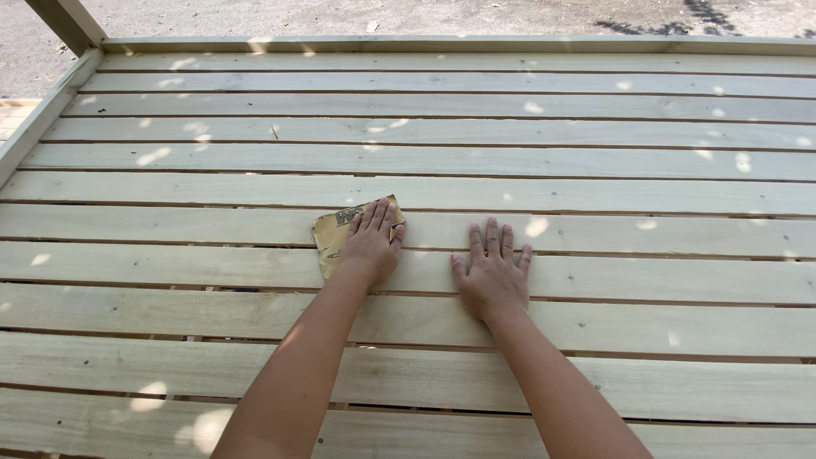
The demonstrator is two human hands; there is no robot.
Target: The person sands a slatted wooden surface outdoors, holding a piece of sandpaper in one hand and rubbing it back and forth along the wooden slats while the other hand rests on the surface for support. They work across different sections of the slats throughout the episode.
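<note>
A wide platform of pale wooden slats fills the view. My left hand lies flat, palm down, pressing a tan sheet of sandpaper onto a slat near the middle. The paper sticks out to the left and above the fingers. My right hand rests flat on the bare wood a little to the right, fingers spread, with nothing under it. Both forearms reach in from the bottom edge.
A raised wooden rim runs along the far side, and a side rail along the left. A slanted post stands at the far left corner. Sandy ground lies beyond. Narrow gaps separate the slats.
</note>
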